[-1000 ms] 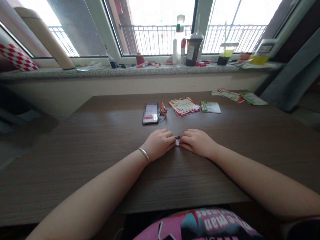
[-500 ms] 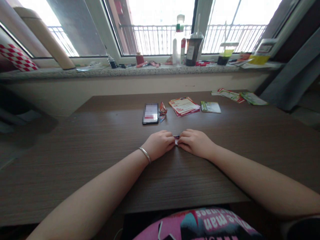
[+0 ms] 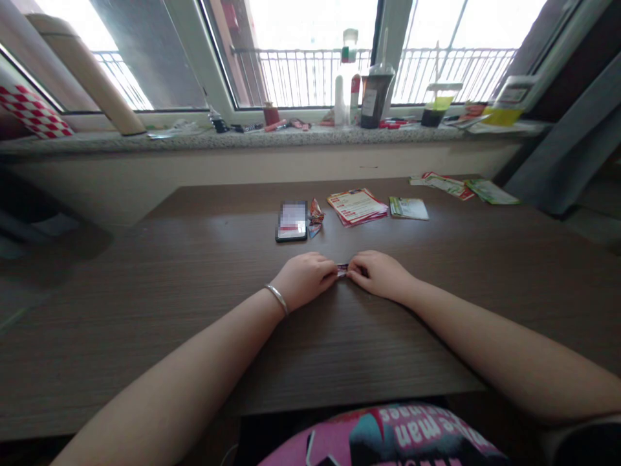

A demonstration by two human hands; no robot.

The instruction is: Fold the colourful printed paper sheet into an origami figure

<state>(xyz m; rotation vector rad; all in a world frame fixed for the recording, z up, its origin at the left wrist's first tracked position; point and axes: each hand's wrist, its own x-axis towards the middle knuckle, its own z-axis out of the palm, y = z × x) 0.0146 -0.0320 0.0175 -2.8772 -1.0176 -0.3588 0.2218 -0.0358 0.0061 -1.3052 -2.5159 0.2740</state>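
A small, thin strip (image 3: 342, 270), dark and whitish like folded paper, lies low over the desk between my hands. My left hand (image 3: 308, 279), with a silver bangle at its wrist, has its fingers closed on the strip's left end. On the other end the fingertips of my right hand (image 3: 381, 275) are pinched. Most of the strip is hidden under the fingers, so its exact kind is unclear. Beyond my left hand lie a phone (image 3: 292, 221) with a lit screen and a folded orange-red paper piece (image 3: 315, 217).
A stack of printed cards (image 3: 359, 207) lies on the brown desk (image 3: 194, 259), beside a smaller green-white packet (image 3: 409, 208). More leaflets (image 3: 449, 186) are at the far right. Along the granite windowsill (image 3: 233, 138) stand a dark drink cup (image 3: 376, 97), bottles and small items.
My hands have moved slightly apart, showing more of the strip between them. Its whitish lower part shows less below the fingers. The other things have stayed in place.
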